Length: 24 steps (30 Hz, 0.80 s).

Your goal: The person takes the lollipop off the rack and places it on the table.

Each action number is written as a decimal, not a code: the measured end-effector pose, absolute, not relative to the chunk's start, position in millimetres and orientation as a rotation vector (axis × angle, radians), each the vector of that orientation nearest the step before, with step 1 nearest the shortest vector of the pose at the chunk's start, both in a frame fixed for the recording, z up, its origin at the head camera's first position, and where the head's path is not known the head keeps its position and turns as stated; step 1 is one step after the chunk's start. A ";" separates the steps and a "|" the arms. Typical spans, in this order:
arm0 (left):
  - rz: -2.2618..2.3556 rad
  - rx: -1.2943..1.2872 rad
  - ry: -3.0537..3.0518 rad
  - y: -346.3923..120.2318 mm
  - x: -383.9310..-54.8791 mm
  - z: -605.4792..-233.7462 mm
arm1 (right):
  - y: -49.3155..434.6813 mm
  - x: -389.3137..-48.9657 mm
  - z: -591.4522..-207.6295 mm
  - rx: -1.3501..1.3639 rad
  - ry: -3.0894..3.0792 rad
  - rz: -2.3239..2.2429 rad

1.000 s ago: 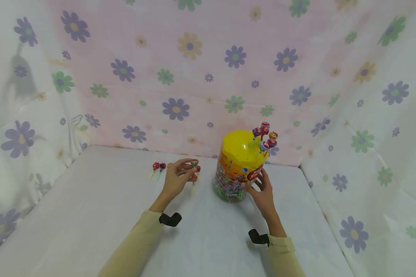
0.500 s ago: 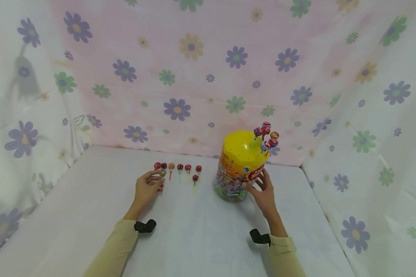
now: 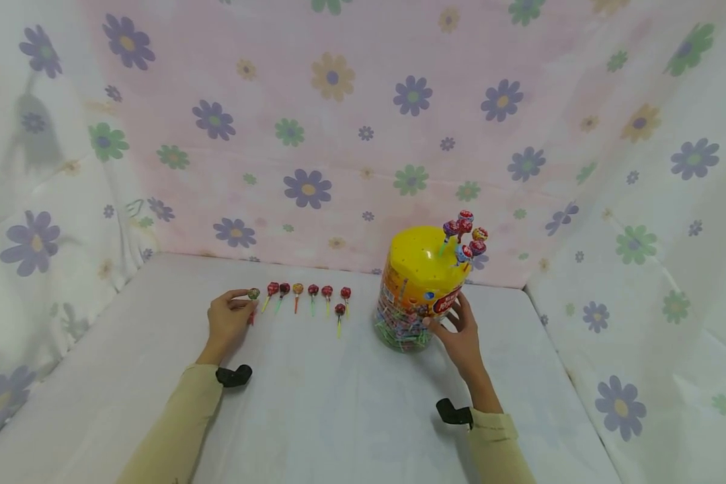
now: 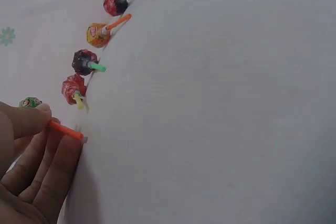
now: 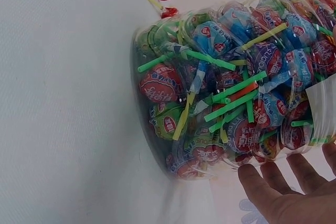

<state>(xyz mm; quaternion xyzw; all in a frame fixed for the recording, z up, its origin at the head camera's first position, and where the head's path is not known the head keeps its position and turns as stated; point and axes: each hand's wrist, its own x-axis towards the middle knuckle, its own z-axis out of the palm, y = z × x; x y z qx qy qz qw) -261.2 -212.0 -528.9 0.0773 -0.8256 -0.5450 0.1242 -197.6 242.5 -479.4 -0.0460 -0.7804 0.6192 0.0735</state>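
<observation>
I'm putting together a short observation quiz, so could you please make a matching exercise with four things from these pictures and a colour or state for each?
Things:
1. Left hand
2. Tabletop
3. Right hand
4. Lid

Colours and states:
A. White
B. Pinching a green-wrapped lollipop
C. Yellow
D. Holding the side of the jar

Right pairs: 1-B, 2-A, 3-D, 4-C

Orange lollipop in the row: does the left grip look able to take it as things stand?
Probably not yet: the left grip pinches a green lollipop, and a red lollipop and dark lollipop lie between that and the orange lollipop.
</observation>
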 end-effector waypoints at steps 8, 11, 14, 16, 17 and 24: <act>-1.436 0.215 -2.551 -218.6 -286.1 -521.9 | 242.3 -197.3 -478.0 -0.114 -2.337 1.862; -1.385 0.206 -2.591 -218.7 -293.9 -520.4 | 242.3 -197.9 -478.9 -0.119 -2.335 1.862; -1.361 0.197 -2.610 -218.5 -300.4 -519.4 | 242.3 -198.6 -479.8 -0.122 -2.332 1.862; -1.350 0.188 -2.621 -218.5 -303.9 -519.4 | 242.3 -198.9 -480.2 -0.117 -2.330 1.864; -1.345 0.184 -2.627 -218.6 -305.3 -519.6 | 242.2 -198.8 -480.1 -0.120 -2.331 1.865; -1.307 0.155 -2.681 -217.8 -312.0 -522.8 | 242.0 -197.4 -476.5 -0.111 -2.340 1.870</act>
